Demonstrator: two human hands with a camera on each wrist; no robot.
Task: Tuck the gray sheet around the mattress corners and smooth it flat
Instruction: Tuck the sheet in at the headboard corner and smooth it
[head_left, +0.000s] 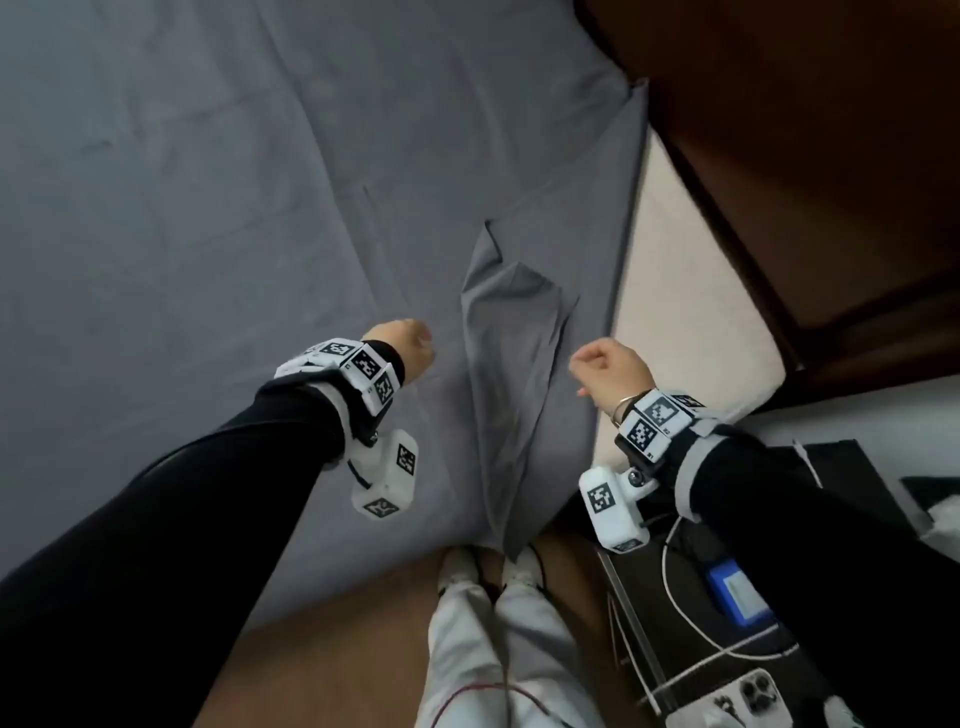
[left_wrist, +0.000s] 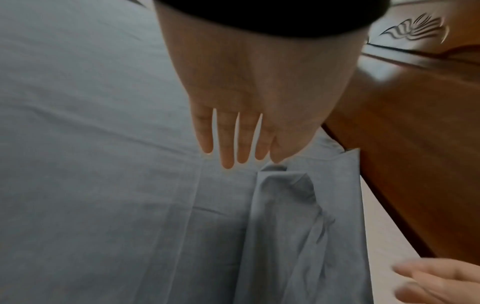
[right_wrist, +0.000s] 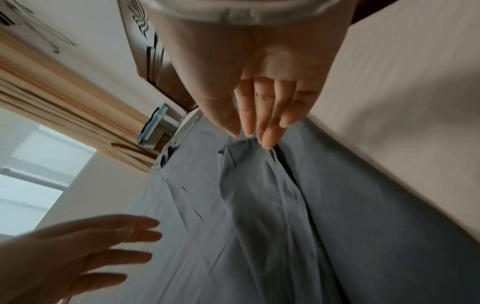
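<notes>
The gray sheet (head_left: 208, 208) lies over the bed with long creases. At the near right corner a loose fold of the sheet (head_left: 514, 338) is bunched and hangs down over the edge. To its right the cream mattress (head_left: 685, 312) is bare. My left hand (head_left: 405, 348) hovers just left of the fold, and in the left wrist view the left hand (left_wrist: 233, 133) has straight fingers and holds nothing. My right hand (head_left: 608, 369) is just right of the fold. Seen from the right wrist, the right hand (right_wrist: 259, 107) has relaxed fingers over the fold (right_wrist: 254, 185), gripping nothing.
A dark wooden headboard (head_left: 805, 156) runs along the right of the mattress. A dark bedside table (head_left: 675, 613) at the lower right carries a phone (head_left: 748, 696), white cables and a blue item (head_left: 737, 592). My legs in white trousers (head_left: 493, 634) stand at the bed corner on brown floor (head_left: 337, 649).
</notes>
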